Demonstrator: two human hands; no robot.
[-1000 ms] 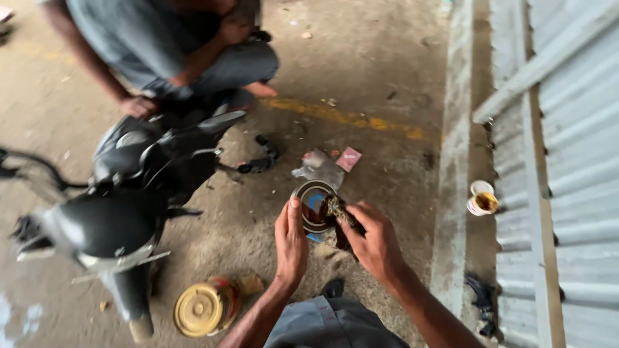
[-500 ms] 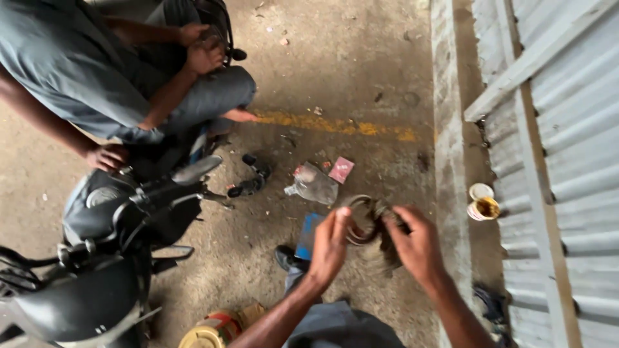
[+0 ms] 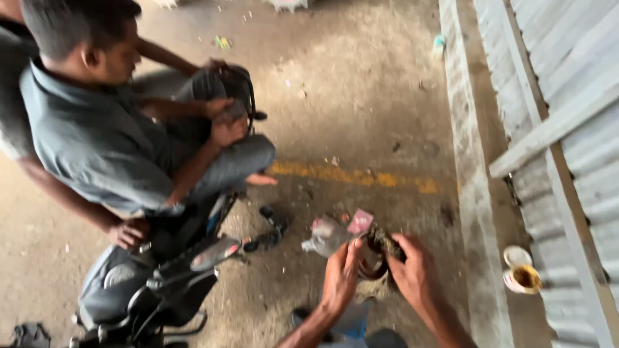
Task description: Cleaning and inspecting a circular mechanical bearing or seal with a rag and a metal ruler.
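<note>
Both my hands hold a round metal can low in the middle of the view. My left hand grips its left side. My right hand wraps the right side, with a dark greasy wad at its fingertips on the can's rim. The picture is blurred, so what is inside the can is hidden.
A person in a grey shirt squats at the left over a dark scooter. A crumpled plastic wrapper lies on the concrete floor. An open small tin sits by the corrugated metal wall. A yellow line crosses the floor.
The view has tilted up and swung left, showing more of the squatting person. My hands and the can sit lower in the picture; the round yellow lid on the floor has left the view.
</note>
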